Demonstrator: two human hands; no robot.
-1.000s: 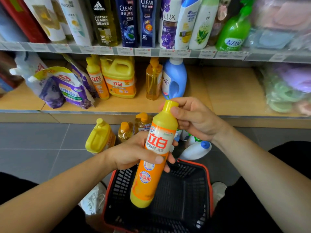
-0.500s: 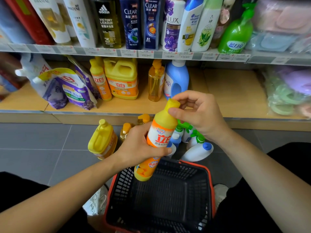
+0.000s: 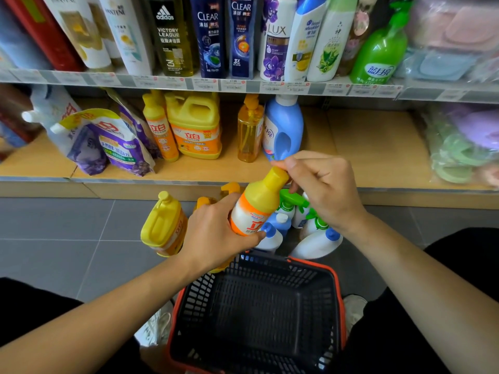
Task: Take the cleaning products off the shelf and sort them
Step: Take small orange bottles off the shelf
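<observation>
Left hand (image 3: 216,233) grips a smooth plastic detergent bottle (image 3: 259,203); right hand (image 3: 321,187) pinches its yellow cap above a black mesh basket (image 3: 318,287).

Upper shelf (image 3: 243,85): tight row of shampoo bottles (image 3: 210,36), green pump bottle (image 3: 378,55) at right end.
Lower shelf (image 3: 364,136), wood: refill pouches (image 3: 118,141) slumped left; then slim orange bottle (image 3: 159,130), yellow jug (image 3: 195,125), amber pump bottle (image 3: 249,130), blue detergent bottle (image 3: 283,128); bagged pastel goods (image 3: 459,147) far right.
Floor (image 3: 54,233), grey tile: second yellow jug (image 3: 164,225), green-trigger sprayers (image 3: 294,203), blue-capped white bottles (image 3: 316,244), black basket (image 3: 340,292).
</observation>
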